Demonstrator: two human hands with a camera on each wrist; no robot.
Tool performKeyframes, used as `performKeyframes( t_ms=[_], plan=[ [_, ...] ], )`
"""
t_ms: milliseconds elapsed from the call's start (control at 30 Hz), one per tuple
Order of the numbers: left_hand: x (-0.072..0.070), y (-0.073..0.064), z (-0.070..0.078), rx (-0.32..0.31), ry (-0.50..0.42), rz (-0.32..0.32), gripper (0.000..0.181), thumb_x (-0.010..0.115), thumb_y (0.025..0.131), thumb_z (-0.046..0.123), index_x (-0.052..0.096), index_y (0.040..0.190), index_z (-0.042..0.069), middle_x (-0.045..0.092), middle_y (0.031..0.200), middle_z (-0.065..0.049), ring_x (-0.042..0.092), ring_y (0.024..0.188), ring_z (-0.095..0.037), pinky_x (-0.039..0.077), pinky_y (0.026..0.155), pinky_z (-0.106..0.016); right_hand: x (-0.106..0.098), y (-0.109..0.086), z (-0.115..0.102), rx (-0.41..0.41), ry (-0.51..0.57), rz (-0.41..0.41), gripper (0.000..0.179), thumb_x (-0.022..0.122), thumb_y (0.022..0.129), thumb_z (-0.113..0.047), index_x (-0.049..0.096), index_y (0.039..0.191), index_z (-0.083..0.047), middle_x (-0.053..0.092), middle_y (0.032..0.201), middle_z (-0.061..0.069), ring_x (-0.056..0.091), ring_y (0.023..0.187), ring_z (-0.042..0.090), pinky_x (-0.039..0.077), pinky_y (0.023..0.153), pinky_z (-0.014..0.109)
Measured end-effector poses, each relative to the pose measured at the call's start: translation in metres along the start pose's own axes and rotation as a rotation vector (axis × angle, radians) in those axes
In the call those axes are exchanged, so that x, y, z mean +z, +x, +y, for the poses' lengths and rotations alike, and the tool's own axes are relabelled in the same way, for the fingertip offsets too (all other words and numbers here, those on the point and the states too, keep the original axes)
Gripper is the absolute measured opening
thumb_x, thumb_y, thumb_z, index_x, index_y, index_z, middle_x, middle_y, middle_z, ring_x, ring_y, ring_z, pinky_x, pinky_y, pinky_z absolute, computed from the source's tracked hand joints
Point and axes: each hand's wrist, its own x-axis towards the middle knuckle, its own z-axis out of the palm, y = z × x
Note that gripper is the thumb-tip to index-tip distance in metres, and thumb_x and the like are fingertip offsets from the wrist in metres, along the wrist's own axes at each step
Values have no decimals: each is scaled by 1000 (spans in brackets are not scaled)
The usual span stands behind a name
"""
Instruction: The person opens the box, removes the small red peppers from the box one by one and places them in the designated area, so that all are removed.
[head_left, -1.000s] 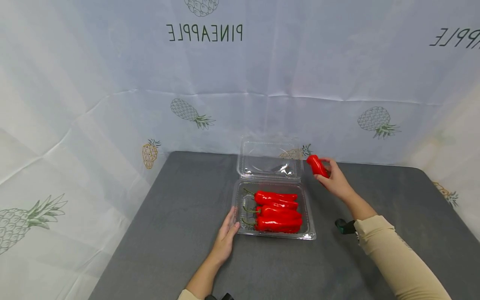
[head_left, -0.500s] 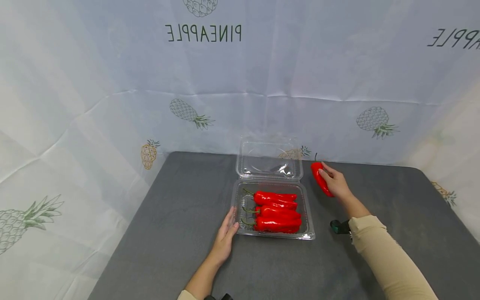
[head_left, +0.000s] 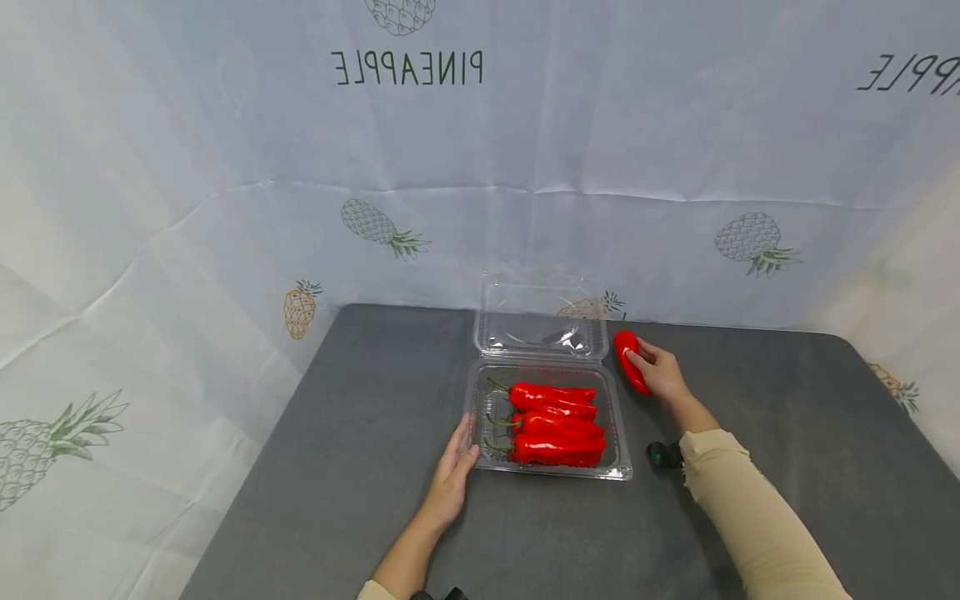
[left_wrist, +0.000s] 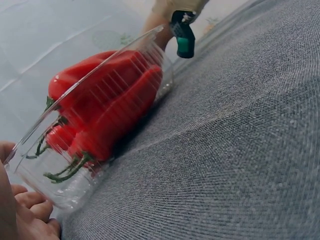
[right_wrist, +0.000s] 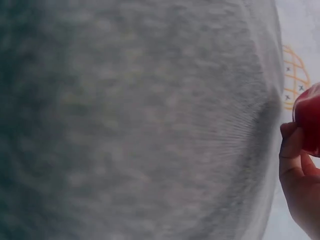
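Observation:
A clear clamshell container [head_left: 480, 463] sits on the table with its lid [head_left: 525, 317] folded back. Several red peppers [head_left: 557, 448] with green stems lie side by side in its base, stems to the left. At the left side my left hand [head_left: 447, 483] holds the rim, and the left wrist view shows its curled fingers [left_wrist: 36, 206] against the clear wall. Right of the hinge, my right hand [head_left: 658, 372] grips another red pepper [head_left: 627, 358] between thumb and fingers, its stem end pointing away from me. Only part of this pepper [right_wrist: 310, 117] enters the right wrist view.
A dark grey cloth covers the table [head_left: 360, 417]. Behind and to the left hangs a pale curtain [head_left: 225, 275] printed with pineapples. A black and green wrist device [head_left: 663, 455] hangs below the right sleeve, just right of the container.
My right hand has turned the pepper so its stem end points away, and brought it slightly lower and closer to the container's right edge. The left hand has stayed put.

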Motion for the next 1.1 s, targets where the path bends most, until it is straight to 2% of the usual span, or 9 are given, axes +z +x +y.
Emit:
performKeyframes(
  t_ms=[200,300,467,667,800,900,967,1100],
  plan=[
    [0,0,0,-5,-1,8,57,39,99,10,12,145,-9,15,152,-29,10,140,-40,23,101,-3,3,0,6,9,-25,10,58,42,99,-31,23,145,-2,34,144,30,41,122,34,45,88,26],
    [0,1,0,-2,-3,9,56,39,99,9,12,145,-10,15,151,-29,10,139,-42,23,101,-3,4,1,7,-2,-52,12,59,43,99,-33,25,145,-1,33,144,30,41,122,36,44,93,34],
    [0,1,0,-6,-2,2,57,38,99,10,11,145,-9,14,152,-29,9,140,-41,22,101,-3,5,2,7,-32,-180,29,58,46,97,-32,33,140,6,36,140,34,43,119,43,42,96,49],
    [-1,0,0,-12,5,-2,56,38,99,10,11,146,-8,13,152,-28,9,141,-41,21,101,-3,8,3,0,-55,-320,68,53,46,97,-26,41,131,14,45,130,36,50,112,45,44,94,51],
    [-1,0,0,-13,0,1,56,38,99,10,11,146,-8,13,152,-28,9,141,-40,22,101,-3,8,2,-1,-30,-305,105,49,45,97,-26,50,125,14,53,123,34,56,103,40,50,82,43],
    [-1,0,1,-16,-5,8,56,39,99,10,12,146,-8,14,152,-28,9,140,-40,22,101,-3,8,1,-1,-5,-282,106,49,44,98,-28,51,124,13,55,122,33,57,100,37,50,75,37],
    [-1,0,1,-18,-5,9,56,39,99,10,12,146,-8,14,152,-28,9,140,-41,22,101,-3,8,1,0,4,-273,95,51,43,98,-29,50,126,13,53,124,33,56,103,38,50,78,38],
    [-1,0,1,-26,-5,3,57,39,99,11,12,146,-8,13,152,-28,9,141,-40,22,101,-2,7,1,0,17,-250,103,57,39,98,-33,43,131,14,48,130,34,49,115,43,44,95,49]
  ],
)
